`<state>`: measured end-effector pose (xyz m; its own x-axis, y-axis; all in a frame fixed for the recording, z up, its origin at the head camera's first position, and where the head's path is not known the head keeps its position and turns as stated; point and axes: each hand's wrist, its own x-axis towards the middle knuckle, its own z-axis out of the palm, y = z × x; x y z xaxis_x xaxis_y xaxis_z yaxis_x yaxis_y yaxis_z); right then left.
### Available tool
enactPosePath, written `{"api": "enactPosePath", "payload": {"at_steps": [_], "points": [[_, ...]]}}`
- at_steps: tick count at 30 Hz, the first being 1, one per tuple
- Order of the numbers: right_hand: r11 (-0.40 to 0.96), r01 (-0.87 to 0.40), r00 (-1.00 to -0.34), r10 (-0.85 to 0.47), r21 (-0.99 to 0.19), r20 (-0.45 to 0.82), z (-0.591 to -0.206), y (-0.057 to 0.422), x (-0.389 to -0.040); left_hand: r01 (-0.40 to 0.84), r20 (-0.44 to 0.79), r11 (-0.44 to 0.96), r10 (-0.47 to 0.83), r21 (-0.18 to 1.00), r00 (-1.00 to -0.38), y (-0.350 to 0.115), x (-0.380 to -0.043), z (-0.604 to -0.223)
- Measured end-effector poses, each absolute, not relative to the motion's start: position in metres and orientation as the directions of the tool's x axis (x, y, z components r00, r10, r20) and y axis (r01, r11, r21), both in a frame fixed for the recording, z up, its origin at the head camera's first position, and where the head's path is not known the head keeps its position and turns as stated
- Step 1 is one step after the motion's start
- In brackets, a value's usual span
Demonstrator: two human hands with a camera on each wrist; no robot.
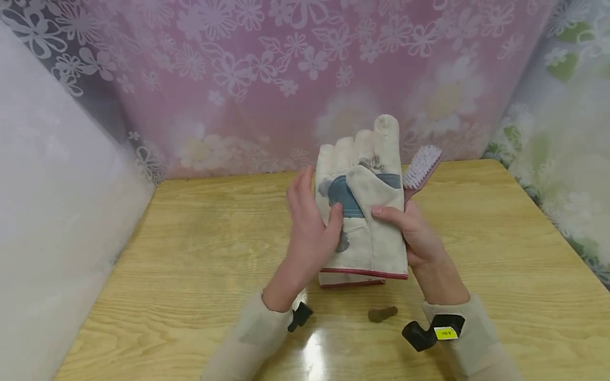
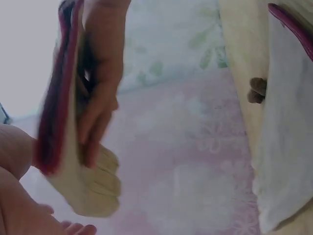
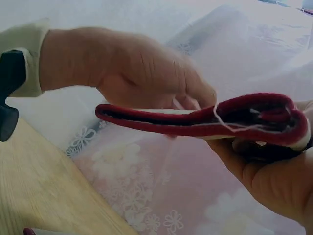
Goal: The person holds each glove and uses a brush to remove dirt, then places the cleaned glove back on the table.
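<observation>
A cream work glove [image 1: 386, 238] with a blue patch, grey stains and a red-trimmed cuff is held up in both hands, fingers pointing away. My left hand [image 1: 310, 227] holds its left edge, thumb on the front. My right hand [image 1: 421, 233] grips the right edge with the thumb over the front. A white-bristled brush [image 1: 421, 166] sticks out beyond the right hand; its handle runs behind the glove, where the grip is hidden. The cuff opening [image 3: 161, 125] faces the right wrist view. Below lies a second glove [image 2: 288, 132], mostly covered in the head view.
A small brown piece [image 1: 383, 314] lies on the wooden table [image 1: 205, 248] near the forearms. Flowered cloth [image 1: 286, 95] hangs behind the table, with pale sheets at both sides. Black wrist mounts [image 1: 432, 332] stick out from the sleeves.
</observation>
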<state>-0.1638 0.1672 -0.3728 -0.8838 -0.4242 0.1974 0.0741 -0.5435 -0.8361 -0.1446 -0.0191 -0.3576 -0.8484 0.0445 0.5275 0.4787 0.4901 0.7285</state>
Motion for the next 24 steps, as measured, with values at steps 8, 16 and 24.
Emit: {"api": "enactPosePath", "payload": {"at_steps": [8, 16, 24], "points": [[-0.447, -0.178, -0.932, -0.210, -0.877, 0.297, -0.347, 0.154, -0.145, 0.544, 0.454, 0.353, 0.309, 0.761, -0.836, -0.005, -0.117, -0.347], [-0.110, -0.414, -0.875, -0.227, -0.904, 0.428, -0.321, 0.121, -0.124, 0.316, 0.336, -0.115, 0.279, 0.942, -0.900, -0.030, -0.132, -0.338], [-0.148, -0.426, -0.876, -0.178, -0.893, 0.448, -0.319, 0.142, -0.123, -0.008, 0.175, -0.542, 0.284, 0.840, -0.943, -0.057, -0.158, -0.344]]}}
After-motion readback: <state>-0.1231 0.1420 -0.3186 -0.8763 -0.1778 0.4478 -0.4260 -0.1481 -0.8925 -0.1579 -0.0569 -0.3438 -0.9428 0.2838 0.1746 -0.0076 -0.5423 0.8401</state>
